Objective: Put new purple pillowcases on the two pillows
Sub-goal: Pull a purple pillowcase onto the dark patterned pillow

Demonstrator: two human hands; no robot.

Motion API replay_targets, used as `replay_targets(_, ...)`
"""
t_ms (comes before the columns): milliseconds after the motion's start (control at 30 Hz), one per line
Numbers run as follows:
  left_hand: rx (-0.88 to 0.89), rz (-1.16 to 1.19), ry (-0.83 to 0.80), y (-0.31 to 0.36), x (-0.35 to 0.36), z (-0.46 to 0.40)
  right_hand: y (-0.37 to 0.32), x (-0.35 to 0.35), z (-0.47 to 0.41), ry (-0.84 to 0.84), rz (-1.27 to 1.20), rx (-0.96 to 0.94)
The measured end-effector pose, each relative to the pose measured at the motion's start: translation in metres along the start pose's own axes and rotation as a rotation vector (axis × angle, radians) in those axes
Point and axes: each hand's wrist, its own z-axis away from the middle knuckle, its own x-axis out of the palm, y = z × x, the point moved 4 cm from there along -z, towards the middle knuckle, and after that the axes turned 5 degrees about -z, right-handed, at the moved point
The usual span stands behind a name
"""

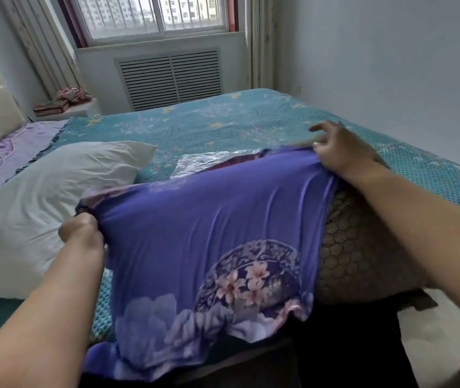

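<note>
The purple satin pillowcase with pink blossoms and a round blue medallion (209, 242) lies stretched across the middle of the view, its printed end hanging over the near edge of the bed toward 6 o'clock. The left hand (81, 229), at about 9 o'clock from the pillowcase's centre, is curled tight, its fingers bunching the cloth's left edge in a firm grip. The right hand (340, 152), up at 1 o'clock, pinches the far right corner of the cloth between thumb and the nearer fingers, while the outer fingers stay spread and lifted above the bed (only part of the pinch shows, as the cloth folds over it). Between the two hands the fabric is pulled taut.

A tan pillow with a dark honeycomb mesh cover (360, 247) sits at 3 o'clock, touching the pillowcase's right edge and partly under the right forearm. A plain white pillow (41, 203) lies at 9 o'clock, just beside the left hand. A clear plastic bag (203, 161) rests at 12 o'clock, just behind the pillowcase, on the teal patterned bed mat (223, 121).
</note>
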Motion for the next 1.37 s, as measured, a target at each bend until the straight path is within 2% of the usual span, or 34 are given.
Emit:
replay_targets(100, -0.016, -0.073, -0.012, -0.003, 0.001, -0.003, 0.035, 0.005, 0.002, -0.031, -0.01, 0.129)
replay_targets(200, -0.049, -0.157, -0.106, -0.01, 0.007, 0.001, 0.035, 0.023, 0.006, -0.039, -0.165, 0.247)
replay_targets(234, -0.001, -0.219, -0.129, -0.009, 0.009, 0.004, 0.029, 0.027, 0.008, -0.068, -0.189, 0.269)
replay_targets(267, 0.112, -0.345, -0.125, -0.003, 0.011, 0.008, 0.023, 0.029, 0.009, -0.101, -0.186, 0.28)
replay_targets(334, 0.45, -0.617, -0.158, 0.015, 0.024, 0.032, 0.004, 0.034, 0.019, -0.177, -0.14, 0.264)
replay_targets(400, 0.72, -0.68, -0.37, 0.026, 0.049, 0.074, -0.024, 0.044, 0.04, -0.239, -0.096, 0.184)
replay_targets(467, 0.864, -0.742, -0.545, 0.021, 0.068, 0.111, -0.045, 0.057, 0.064, -0.337, -0.004, 0.043)
replay_targets(534, 0.956, -0.836, -0.59, 0.009, 0.074, 0.129, -0.037, 0.056, 0.081, -0.379, 0.129, -0.091)
replay_targets(601, 0.969, -0.887, -0.568, 0.001, 0.07, 0.13, 0.003, 0.033, 0.077, -0.182, 0.171, -0.027)
replay_targets(667, 0.968, -0.866, -0.563, 0.002, 0.064, 0.133, 0.054, 0.011, 0.071, 0.045, 0.087, 0.16)
replay_targets(701, 0.987, -0.849, -0.562, 0.004, 0.061, 0.139, 0.068, 0.009, 0.072, 0.092, 0.057, 0.231)
replay_targets(834, 1.171, -0.921, -0.498, 0.014, 0.049, 0.183, 0.067, 0.023, 0.078, 0.11, -0.087, 0.35)
replay_targets(934, 1.205, -1.202, -0.542, 0.006, 0.047, 0.221, 0.054, 0.029, 0.082, 0.043, -0.103, 0.339)
replay_targets(1001, 1.177, -1.301, -0.558, -0.004, 0.051, 0.234, 0.045, 0.029, 0.089, -0.002, -0.089, 0.31)
replay_targets(1101, 1.177, -1.264, -0.63, -0.003, 0.058, 0.239, 0.04, 0.027, 0.101, -0.013, -0.175, 0.298)
replay_targets(1168, 1.142, -1.097, -0.704, 0.007, 0.061, 0.241, 0.038, 0.031, 0.11, -0.032, -0.26, 0.321)
replay_targets(1268, 0.974, -0.727, -0.912, 0.016, 0.066, 0.256, 0.027, 0.046, 0.121, -0.065, -0.362, 0.317)
replay_targets(1368, 0.936, -0.679, -0.921, 0.0, 0.066, 0.263, 0.017, 0.049, 0.127, -0.129, -0.458, 0.299)
